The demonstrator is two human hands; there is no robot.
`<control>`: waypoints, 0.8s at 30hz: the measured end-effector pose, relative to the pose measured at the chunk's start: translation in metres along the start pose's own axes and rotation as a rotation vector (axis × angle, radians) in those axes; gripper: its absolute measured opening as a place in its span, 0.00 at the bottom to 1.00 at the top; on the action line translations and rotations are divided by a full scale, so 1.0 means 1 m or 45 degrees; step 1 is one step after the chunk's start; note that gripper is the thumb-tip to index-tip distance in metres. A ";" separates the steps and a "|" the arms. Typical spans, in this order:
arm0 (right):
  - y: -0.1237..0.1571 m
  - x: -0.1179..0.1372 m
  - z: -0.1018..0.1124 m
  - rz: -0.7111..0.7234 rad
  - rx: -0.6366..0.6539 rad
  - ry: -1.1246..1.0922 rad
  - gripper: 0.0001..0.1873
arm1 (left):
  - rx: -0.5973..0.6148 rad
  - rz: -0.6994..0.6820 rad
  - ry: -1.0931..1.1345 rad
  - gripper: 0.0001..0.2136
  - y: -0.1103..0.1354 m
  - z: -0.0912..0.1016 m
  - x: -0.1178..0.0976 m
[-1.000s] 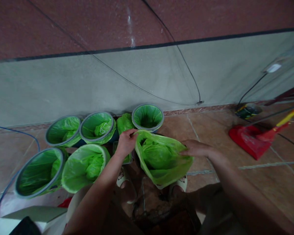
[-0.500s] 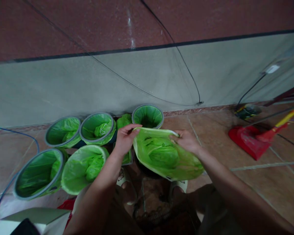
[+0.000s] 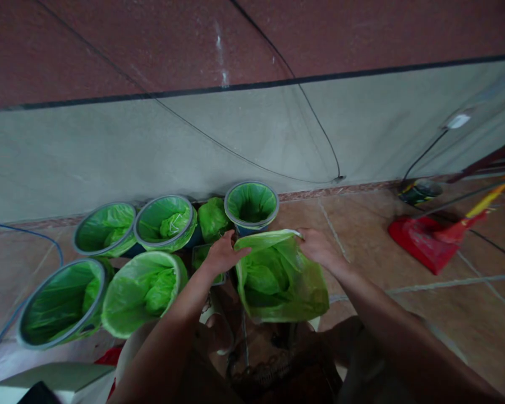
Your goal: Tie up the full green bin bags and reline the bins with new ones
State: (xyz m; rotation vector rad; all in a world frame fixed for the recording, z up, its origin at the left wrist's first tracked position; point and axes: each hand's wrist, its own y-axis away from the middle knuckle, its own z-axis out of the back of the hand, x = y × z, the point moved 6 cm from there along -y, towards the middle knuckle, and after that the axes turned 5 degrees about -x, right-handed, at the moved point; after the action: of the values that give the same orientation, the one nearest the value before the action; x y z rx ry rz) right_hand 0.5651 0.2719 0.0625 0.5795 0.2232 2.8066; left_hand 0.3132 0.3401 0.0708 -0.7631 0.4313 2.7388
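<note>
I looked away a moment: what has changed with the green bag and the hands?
The right hand has shifted forward from the right side of the green bag to its far rim, and grips it. The left hand stays at the left edge; the lined bins and red dustpan have not moved.

1. You have a thin, translucent green plastic bag (image 3: pixel 290 300) just below and right of the frame's centre.
2. Its mouth gapes toward you, the upper edge stretched across, whitish at its right end.
3. Inside, you see crumpled green film (image 3: pixel 266 279) bunched toward the left.
</note>
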 end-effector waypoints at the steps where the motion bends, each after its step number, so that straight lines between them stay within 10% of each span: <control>1: -0.001 -0.001 0.001 0.001 -0.018 -0.014 0.14 | 0.061 0.022 -0.070 0.40 0.005 -0.007 0.003; 12: -0.003 -0.004 0.010 0.010 -0.171 -0.388 0.15 | 0.285 0.129 -0.538 0.12 0.009 -0.066 0.022; 24: 0.000 0.001 0.000 0.003 0.040 -0.090 0.15 | -0.042 -0.097 0.502 0.10 -0.005 0.008 -0.003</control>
State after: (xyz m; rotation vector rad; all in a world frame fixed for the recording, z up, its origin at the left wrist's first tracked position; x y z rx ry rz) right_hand 0.5642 0.2722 0.0633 0.6847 0.2530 2.7839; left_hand 0.3136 0.3475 0.0781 -1.3066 0.4239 2.5276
